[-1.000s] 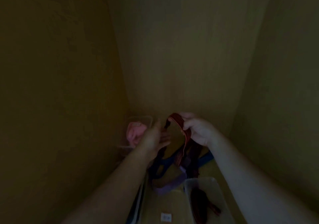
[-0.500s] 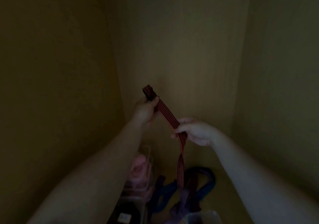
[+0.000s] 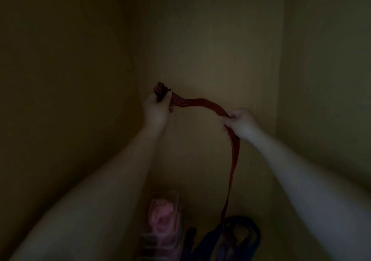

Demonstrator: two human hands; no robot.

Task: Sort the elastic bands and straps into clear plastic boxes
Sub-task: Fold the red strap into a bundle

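Both bare arms extended forward and raised; left hand [image 3: 156, 108] closed in a fist, right hand [image 3: 242, 124] pinching with fingertips.

Since half a second ago: right hand [image 3: 242, 123] has slid farther along the red striped strap [image 3: 200, 102] and out to the right. Hands now well apart; before, close together. Strap between them arches, was a straight slant. Left hand [image 3: 156, 108] a little higher. Strap's tail hangs longer, down to the blue straps [image 3: 241, 234].

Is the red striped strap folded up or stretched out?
Mostly stretched out: the red striped strap runs from left hand to right hand, then hangs down.
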